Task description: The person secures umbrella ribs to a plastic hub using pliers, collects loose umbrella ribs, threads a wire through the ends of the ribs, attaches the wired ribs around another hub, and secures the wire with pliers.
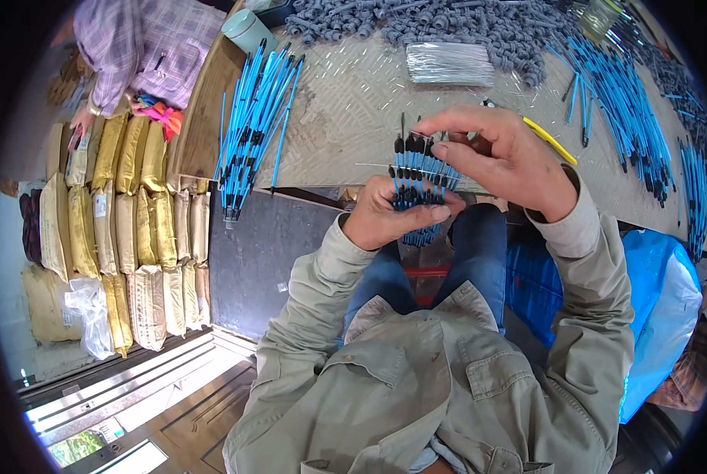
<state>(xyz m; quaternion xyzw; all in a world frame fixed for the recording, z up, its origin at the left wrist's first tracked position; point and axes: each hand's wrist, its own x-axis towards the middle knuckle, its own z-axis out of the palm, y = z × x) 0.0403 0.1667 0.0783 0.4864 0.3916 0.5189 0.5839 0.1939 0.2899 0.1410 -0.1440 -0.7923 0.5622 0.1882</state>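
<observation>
My left hand (385,217) grips a bundle of blue rods with black tips (418,182), held upright in front of my lap. My right hand (499,158) reaches over from the right, thumb and fingers pinching the black tips at the top of the same bundle. The lower ends of the rods stick out below my left fist. Both hands hover just at the near edge of the grey metal table (353,110).
A loose pile of blue rods (252,118) lies on the table's left, more blue rods (622,103) on the right. Grey plastic parts (480,24) heap at the back, with thin silver wires (448,63) and a yellow tool (551,141). Another person (140,47) sits at far left by stacked sacks (132,229).
</observation>
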